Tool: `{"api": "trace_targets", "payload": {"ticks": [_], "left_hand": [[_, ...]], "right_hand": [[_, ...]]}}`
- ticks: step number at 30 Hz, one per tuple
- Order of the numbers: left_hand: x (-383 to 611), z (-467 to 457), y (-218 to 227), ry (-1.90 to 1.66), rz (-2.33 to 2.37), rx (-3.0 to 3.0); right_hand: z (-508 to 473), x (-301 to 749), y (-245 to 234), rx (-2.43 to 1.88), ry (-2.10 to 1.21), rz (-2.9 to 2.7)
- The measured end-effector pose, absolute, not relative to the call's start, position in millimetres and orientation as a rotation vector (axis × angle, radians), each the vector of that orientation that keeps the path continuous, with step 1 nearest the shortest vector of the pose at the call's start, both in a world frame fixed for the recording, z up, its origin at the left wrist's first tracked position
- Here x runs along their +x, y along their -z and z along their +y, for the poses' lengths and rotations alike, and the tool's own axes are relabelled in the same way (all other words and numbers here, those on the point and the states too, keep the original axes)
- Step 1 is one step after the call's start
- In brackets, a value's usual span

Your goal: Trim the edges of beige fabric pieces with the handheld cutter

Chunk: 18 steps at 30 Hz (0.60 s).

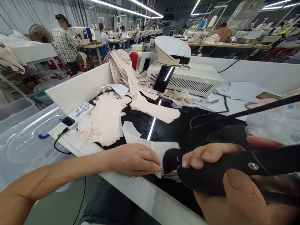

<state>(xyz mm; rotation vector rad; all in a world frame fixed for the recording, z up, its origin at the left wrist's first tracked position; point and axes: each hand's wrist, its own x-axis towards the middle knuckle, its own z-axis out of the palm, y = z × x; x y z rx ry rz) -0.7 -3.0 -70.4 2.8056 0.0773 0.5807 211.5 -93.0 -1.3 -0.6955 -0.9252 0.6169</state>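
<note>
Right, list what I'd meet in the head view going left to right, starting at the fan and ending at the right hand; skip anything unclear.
Fan, white device, pale stack, left hand, phone, right hand.

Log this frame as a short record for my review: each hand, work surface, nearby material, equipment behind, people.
Left hand: laid on a thin, translucent white cut piece
Right hand: wrapped around a thick black-handled tool with a metal screw; working end not identifiable
Work surface: glossy black tabletop, reflecting a light strip
Nearby material: loose stack of pale cream fabric pieces, beyond the left forearm
Equipment behind: white slotted box
People: standing person in a checked shirt, background left; others farther back
</note>
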Motion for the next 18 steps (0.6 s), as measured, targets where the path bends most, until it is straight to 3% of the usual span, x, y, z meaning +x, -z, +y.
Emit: {"api": "trace_targets", "payload": {"ticks": [18], "left_hand": [[0.2, -10.5, 65.2, -0.623, -0.009, 2.806]], "right_hand": [[-100.0, 234.2, -11.8, -0.811, -0.639, -0.998]]}}
